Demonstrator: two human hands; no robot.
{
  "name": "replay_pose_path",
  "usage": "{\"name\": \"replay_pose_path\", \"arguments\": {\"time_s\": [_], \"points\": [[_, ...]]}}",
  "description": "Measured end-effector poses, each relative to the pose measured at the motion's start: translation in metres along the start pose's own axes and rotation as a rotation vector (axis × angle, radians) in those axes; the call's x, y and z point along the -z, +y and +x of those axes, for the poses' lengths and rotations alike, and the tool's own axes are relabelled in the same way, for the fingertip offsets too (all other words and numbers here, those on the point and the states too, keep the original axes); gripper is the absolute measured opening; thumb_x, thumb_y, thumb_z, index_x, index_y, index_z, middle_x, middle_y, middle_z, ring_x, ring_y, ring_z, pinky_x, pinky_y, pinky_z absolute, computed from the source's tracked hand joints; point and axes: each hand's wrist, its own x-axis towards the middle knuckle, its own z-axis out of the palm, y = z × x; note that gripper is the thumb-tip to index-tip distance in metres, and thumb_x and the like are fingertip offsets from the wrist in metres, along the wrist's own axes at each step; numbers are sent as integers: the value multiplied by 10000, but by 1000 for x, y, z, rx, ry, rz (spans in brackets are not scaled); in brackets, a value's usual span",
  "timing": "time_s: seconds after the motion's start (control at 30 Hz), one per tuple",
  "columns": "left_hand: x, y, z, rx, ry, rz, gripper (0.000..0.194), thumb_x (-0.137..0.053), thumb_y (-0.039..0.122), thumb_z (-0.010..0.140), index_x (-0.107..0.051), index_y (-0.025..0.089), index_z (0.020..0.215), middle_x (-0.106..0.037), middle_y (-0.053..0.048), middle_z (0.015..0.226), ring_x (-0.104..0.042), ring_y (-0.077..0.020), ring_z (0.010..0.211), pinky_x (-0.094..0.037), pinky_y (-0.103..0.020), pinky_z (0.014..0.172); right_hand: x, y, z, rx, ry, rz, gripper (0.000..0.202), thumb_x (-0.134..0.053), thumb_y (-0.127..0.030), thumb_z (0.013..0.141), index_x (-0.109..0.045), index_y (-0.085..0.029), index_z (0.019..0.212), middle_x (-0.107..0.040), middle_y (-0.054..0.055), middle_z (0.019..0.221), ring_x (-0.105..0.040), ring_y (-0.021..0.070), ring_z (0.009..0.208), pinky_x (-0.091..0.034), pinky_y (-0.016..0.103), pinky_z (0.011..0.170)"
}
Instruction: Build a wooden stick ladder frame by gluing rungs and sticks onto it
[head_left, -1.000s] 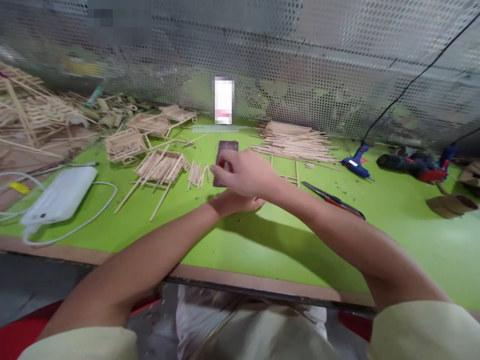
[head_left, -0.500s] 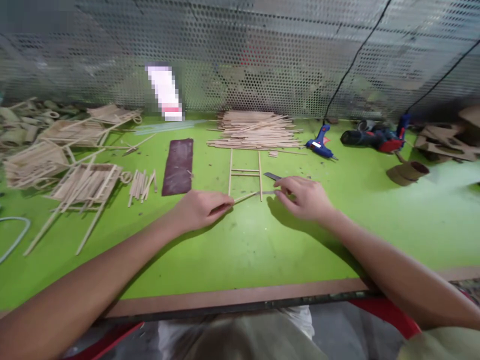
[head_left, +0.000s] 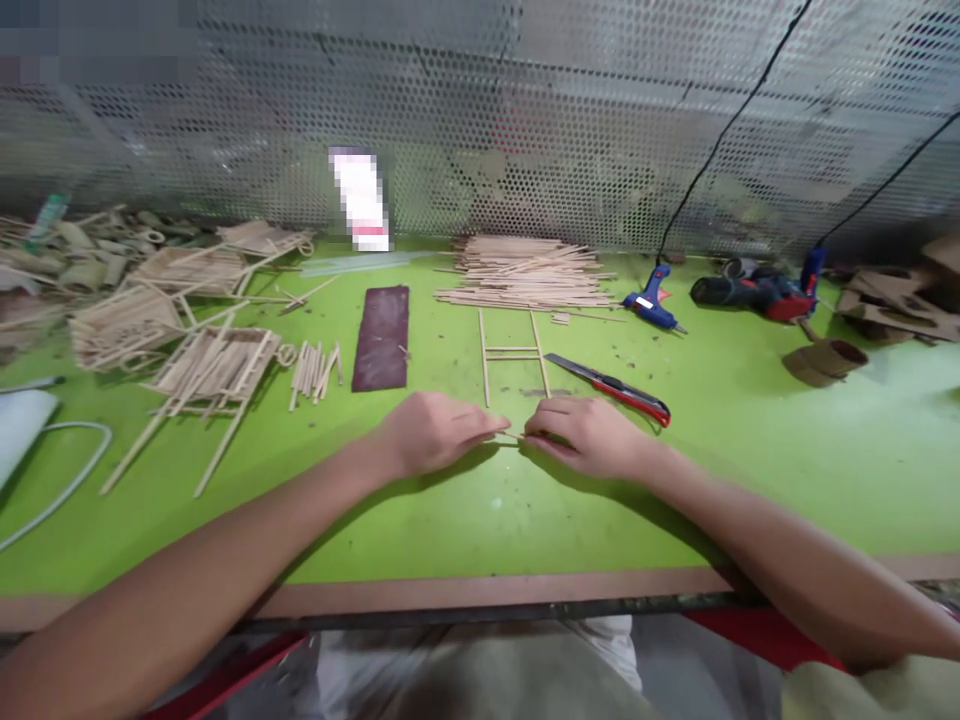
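Left hand (head_left: 431,432), right hand (head_left: 591,438) — both grips pinched on one thin tan wooden stick (head_left: 513,435), in front of H-shaped tan wooden frame (head_left: 514,357).

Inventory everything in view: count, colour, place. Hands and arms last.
Table: one, green, centre
Screen: one, grey, behind
Panel: one, white, blurred, back
Strips: several, translucent, back
Stick pile: one, tan, back
Stick frame: one, tan, centre
Knife: one, red, black, right
Sheet: one, maroon, left of frame
Short sticks: several, tan, left
Model carts: four, tan, left
Bamboo pieces: many, tan, left
Device: one, white, left
Corded tools: two, blue, right
Drill: one, black, red, right
Tube: one, brown, right
Scraps: several, brown, right
Held stick: one, tan, between hands
Left hand: one, bare, centre
Right hand: one, bare, centre
Forearms: two, bare, front
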Motion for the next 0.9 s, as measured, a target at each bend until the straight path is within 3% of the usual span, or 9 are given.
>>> {"name": "replay_pose_path", "arguments": {"time_s": [0.23, 0.33, 0.43, 0.53, 0.73, 0.8, 0.9], "points": [[-3, -10, -7, 131, -81, -100, 365, -488, 406, 1197, -771, 218, 1330, -859, -45, 904, -769, -161, 677, -585, -269, 610, -2, -3, 2, -103, -113, 17, 256, -531, -290, 1117, -757, -190, 1049, -779, 63, 901, -677, 190, 758, -437, 317, 710], [-4, -17, -7, 310, -165, -105, 506, -496, 489, 1176, -631, 198, 1567, -862, -125, 1131, -821, -254, 941, -666, -366, 772, 0, 1, 0, -115, -70, -1, 289, -499, -298, 1096, -722, -191, 947, -735, 53, 816, -633, 182, 704, -414, 313, 693], [-3, -28, -8, 448, -231, -42, 505, -516, 433, 1148, -654, 188, 1568, -789, -188, 1408, -772, -356, 1231, -660, -555, 1023, 3, 9, -2, -146, -26, 30, 299, -499, -330, 1069, -682, -201, 871, -716, 48, 792, -618, 172, 681, -414, 303, 685], [-2, -37, -10, 430, -268, -50, 415, -484, 296, 1129, -790, 226, 1401, -774, -140, 1462, -744, -342, 1303, -593, -635, 1155, 6, 17, -5, -235, 27, 34, 291, -500, -352, 1049, -661, -212, 850, -701, 34, 753, -598, 167, 648, -401, 304, 674], [-2, -36, -9, 329, -222, -98, 345, -538, 268, 1113, -856, 241, 1244, -854, -95, 1290, -804, -273, 1153, -630, -559, 1127, 6, 23, -5, -382, 138, 58, 298, -502, -413, 1030, -659, -218, 869, -713, 39, 752, -603, 173, 649, -410, 310, 675], [-2, -32, -7, 317, -226, -93, 342, -541, 268, 1116, -848, 236, 1263, -859, -97, 1276, -810, -271, 1140, -637, -549, 1118, 4, 23, -5, -394, 156, 64, 300, -503, -423, 1029, -651, -220, 865, -708, 38, 741, -598, 172, 643, -405, 311, 671], [-3, -29, -5, 344, -248, -43, 403, -540, 262, 1116, -763, 220, 1449, -804, -130, 1418, -782, -300, 1249, -625, -567, 1131, 3, 21, -3, -400, 165, 67, 306, -504, -434, 1027, -631, -222, 845, -684, 32, 717, -576, 165, 630, -387, 309, 657]]}}
